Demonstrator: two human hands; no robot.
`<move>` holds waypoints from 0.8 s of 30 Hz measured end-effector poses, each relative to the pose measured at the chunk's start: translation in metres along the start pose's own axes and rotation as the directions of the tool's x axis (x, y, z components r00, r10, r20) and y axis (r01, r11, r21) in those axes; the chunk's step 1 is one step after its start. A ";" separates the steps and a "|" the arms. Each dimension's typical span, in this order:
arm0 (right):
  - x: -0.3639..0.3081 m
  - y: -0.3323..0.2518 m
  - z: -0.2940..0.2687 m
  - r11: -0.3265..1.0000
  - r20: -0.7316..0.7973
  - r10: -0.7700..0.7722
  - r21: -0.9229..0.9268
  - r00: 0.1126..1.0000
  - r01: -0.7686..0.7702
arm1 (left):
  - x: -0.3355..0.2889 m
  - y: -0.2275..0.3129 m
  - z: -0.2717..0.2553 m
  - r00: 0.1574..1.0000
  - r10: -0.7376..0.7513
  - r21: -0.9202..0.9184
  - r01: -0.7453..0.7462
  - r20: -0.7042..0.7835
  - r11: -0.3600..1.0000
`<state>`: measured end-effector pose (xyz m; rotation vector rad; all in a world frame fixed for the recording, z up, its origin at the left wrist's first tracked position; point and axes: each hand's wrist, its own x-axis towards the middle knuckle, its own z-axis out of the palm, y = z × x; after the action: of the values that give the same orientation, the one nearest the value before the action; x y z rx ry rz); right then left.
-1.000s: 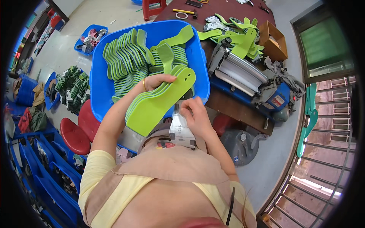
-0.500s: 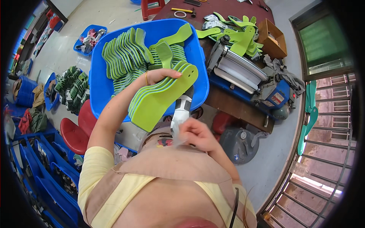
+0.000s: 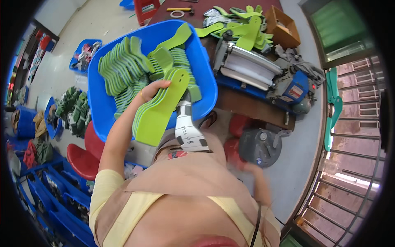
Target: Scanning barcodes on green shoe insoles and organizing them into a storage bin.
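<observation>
My left hand [image 3: 153,90] is closed round a small stack of curved lime-green insole boards [image 3: 158,113], pinching it along its far left edge. The boards fan slightly, and two small holes show at the top one's far end. Just right of the stack, over my lap, a white insole board [image 3: 189,133] with dark lines and grey patches lies face up. Its far end is partly hidden by the stack. My right hand [image 3: 246,168] is out to the right, beside a red seat and a grey round lid, apart from the boards. Motion smears its fingers.
A blue tub [image 3: 209,88] ahead holds rows of lime-green insole boards [image 3: 123,61]. To its right, a roller machine [image 3: 249,68] stands on a bench near more boards and a wooden box [image 3: 284,26]. Red chair [image 3: 80,160] and blue racks [image 3: 61,197] lie left.
My right hand has left the white board and swung right, towards the red seat. The white board now lies flat in fuller view. The green stack stays in my left hand.
</observation>
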<state>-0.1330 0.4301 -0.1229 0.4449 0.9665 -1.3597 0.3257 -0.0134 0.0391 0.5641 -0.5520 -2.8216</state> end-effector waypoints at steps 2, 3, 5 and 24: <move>0.014 0.034 -0.041 0.816 -0.128 -0.562 -0.249 0.817 0.522 | 0.008 -0.002 0.000 0.998 0.040 -0.003 -0.040 -0.040 0.999; 0.010 0.038 0.026 0.354 -0.018 -0.604 -0.902 0.797 0.248 | 0.003 -0.001 0.000 0.990 0.105 0.000 -0.106 -0.094 0.994; -0.005 0.047 0.146 -0.312 0.288 -0.581 -0.943 0.761 0.119 | -0.006 -0.004 -0.007 0.997 0.075 -0.032 -0.075 -0.019 0.997; 0.025 0.023 0.332 0.762 0.210 -0.317 -0.523 0.925 0.381 | 0.016 0.019 0.024 0.740 0.667 -0.102 -0.660 0.088 0.745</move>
<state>-0.0074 0.1659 0.0382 -0.2733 1.3413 -1.3320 0.3039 -0.0277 0.0623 0.1285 -0.5434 -2.1725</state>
